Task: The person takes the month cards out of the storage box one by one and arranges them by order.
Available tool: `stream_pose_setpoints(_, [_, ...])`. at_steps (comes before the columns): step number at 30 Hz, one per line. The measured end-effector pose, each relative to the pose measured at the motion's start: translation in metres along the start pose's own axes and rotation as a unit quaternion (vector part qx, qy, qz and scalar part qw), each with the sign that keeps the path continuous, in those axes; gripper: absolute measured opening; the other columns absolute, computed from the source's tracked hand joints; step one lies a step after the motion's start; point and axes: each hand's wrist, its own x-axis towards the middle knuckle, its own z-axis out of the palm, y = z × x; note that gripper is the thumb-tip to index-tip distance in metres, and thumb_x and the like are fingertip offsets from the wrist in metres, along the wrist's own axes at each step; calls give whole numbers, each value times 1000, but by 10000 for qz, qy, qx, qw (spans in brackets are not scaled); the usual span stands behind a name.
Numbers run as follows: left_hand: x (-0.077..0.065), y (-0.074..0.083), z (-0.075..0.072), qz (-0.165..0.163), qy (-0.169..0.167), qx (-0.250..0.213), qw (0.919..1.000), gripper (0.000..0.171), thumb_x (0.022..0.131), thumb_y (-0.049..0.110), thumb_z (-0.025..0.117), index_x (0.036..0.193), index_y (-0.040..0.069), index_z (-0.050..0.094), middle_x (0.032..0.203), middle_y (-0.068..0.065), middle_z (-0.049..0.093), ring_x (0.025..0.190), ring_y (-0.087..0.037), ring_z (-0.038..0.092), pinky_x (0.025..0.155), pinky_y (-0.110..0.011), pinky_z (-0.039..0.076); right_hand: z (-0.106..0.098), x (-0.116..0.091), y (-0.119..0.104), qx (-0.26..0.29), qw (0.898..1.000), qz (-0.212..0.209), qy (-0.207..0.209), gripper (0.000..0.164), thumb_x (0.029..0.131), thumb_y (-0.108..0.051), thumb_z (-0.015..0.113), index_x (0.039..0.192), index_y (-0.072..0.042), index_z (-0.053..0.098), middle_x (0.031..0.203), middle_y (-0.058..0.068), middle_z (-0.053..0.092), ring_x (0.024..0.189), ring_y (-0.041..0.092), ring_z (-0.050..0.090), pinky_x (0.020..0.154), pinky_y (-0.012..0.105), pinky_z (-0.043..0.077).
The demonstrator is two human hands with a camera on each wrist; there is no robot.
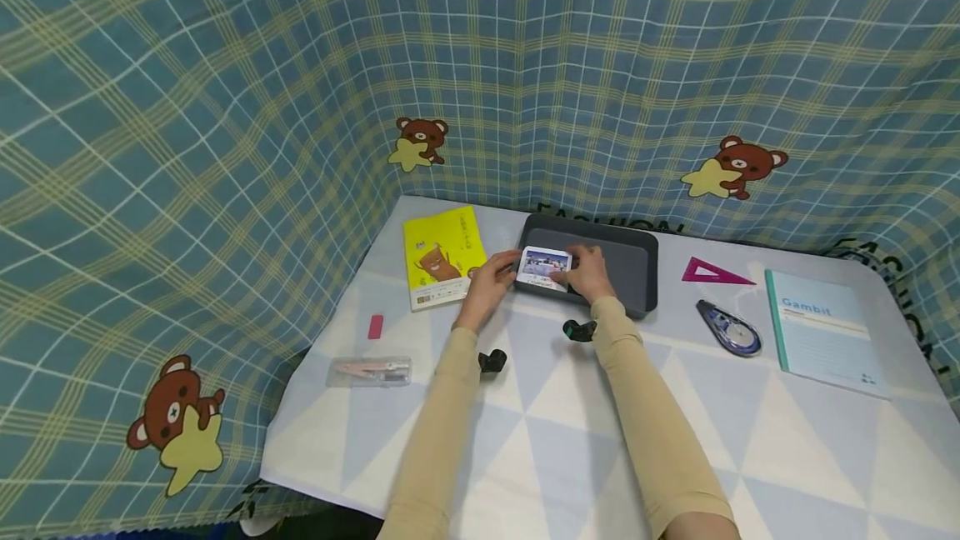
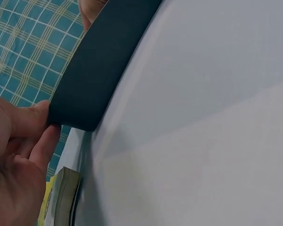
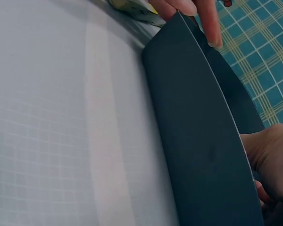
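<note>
A dark grey tray (image 1: pixel 630 265) lies near the back of the table. At its left end is a white-edged picture card (image 1: pixel 545 265) with a printed scene and lettering. My left hand (image 1: pixel 487 288) is at the tray's left corner; in the left wrist view its thumb and finger (image 2: pixel 48 143) pinch that corner. My right hand (image 1: pixel 588 275) reaches over the tray's front wall and grips the card's right side, thumb across its face. In the right wrist view the tray wall (image 3: pixel 198 127) hides the card and most of the right hand's fingers.
Left of the tray lie a yellow book (image 1: pixel 442 257), a pink eraser (image 1: pixel 376 327) and a clear case (image 1: pixel 369 372). To the right are a magenta set square (image 1: pixel 712 273), a correction tape (image 1: pixel 729 329) and a notebook (image 1: pixel 825 336). A plaid curtain (image 1: pixel 600 82) stands behind.
</note>
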Motion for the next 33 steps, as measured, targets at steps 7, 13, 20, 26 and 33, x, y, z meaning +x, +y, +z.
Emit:
stream_pose_setpoints(7, [3, 6, 2, -153, -125, -63, 9998, 41, 101, -3, 58, 142, -1, 57, 151, -7, 50, 136, -25, 52, 105, -27, 50, -11, 0, 1, 198, 9996, 86, 183, 73, 93, -22, 78, 152, -3, 40, 151, 28, 28, 132, 44, 39, 105, 58, 43])
stream_pose_setpoints(13, [0, 5, 6, -172, -98, -19, 9998, 42, 100, -4, 59, 142, -2, 57, 149, -9, 52, 135, -26, 53, 104, -29, 51, -6, -5, 5, 422, 9967, -325, 611, 65, 92, -15, 77, 146, -8, 41, 136, 23, 40, 114, 38, 46, 91, 52, 46])
stream_pose_setpoints(20, [-8, 0, 9, -447, -57, -91, 9989, 42, 101, -1, 60, 142, 2, 59, 149, -5, 52, 134, -23, 54, 103, -26, 51, -4, -16, 6, 757, 9858, -827, 1247, 48, 96, -15, 73, 138, -9, 50, 91, 12, 60, 79, 25, 57, 69, 38, 46])
stream_pose_setpoints(26, [-9, 1, 7, -491, -98, -148, 9986, 43, 101, -1, 60, 143, 3, 58, 151, -5, 51, 135, -22, 53, 104, -26, 50, -22, -39, 3, 1195, 9774, -745, 1574, 54, 96, -26, 74, 143, -12, 51, 81, 7, 66, 69, 33, 67, 56, 29, 46])
stream_pose_setpoints(33, [0, 4, -6, -482, 31, -158, 9987, 42, 101, 0, 60, 143, 4, 59, 151, -5, 51, 135, -21, 53, 106, -27, 49, -25, -87, -12, 1345, 9821, -717, 1103, 57, 94, -26, 77, 141, -11, 51, 86, 11, 70, 66, 28, 71, 59, 37, 59])
